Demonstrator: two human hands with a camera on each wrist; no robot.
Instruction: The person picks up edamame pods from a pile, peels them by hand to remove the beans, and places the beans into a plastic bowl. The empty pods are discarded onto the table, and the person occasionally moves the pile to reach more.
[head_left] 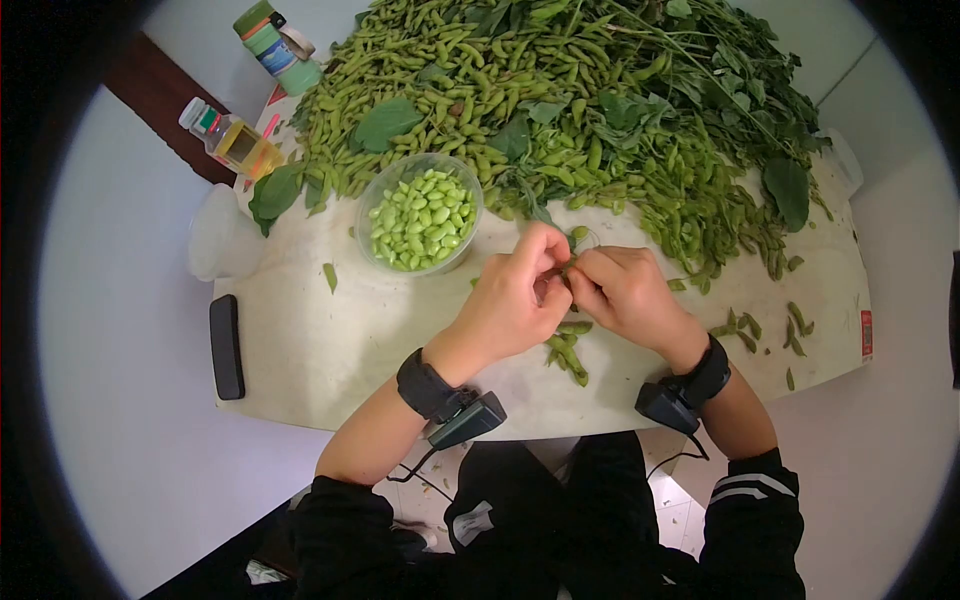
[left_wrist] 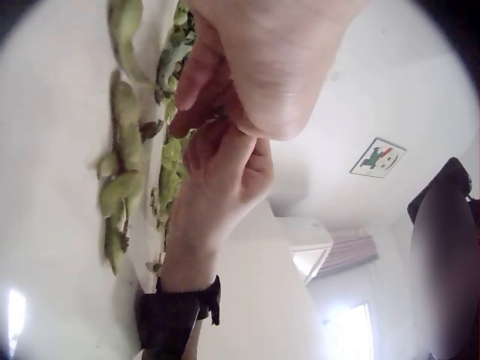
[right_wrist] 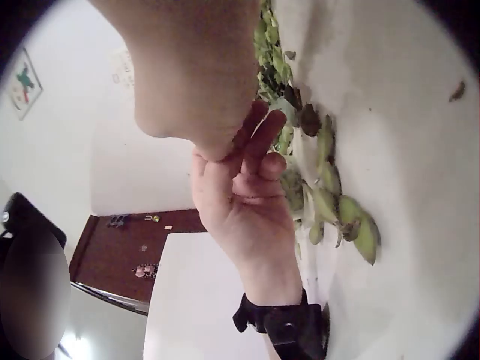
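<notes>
My left hand (head_left: 512,298) and right hand (head_left: 635,292) meet over the table in front of me, fingertips together. Between them they pinch a small green-brown soybean pod (head_left: 568,270), mostly hidden by the fingers. In both wrist views the curled fingers cover it too. Several loose soybean pods (head_left: 566,355) lie on the table just below the hands. To the left of the hands stands a clear round tub (head_left: 366,243) with shelled green soybeans (head_left: 424,218) in it.
A large heap of soybean pods (head_left: 450,95) and leafy stalks (head_left: 740,70) covers the table's back. At the left are a bottle of yellow liquid (head_left: 243,148), a green bottle (head_left: 280,50), a translucent container (head_left: 222,236) and a black phone-like slab (head_left: 227,347). Scattered pods (head_left: 745,328) lie right.
</notes>
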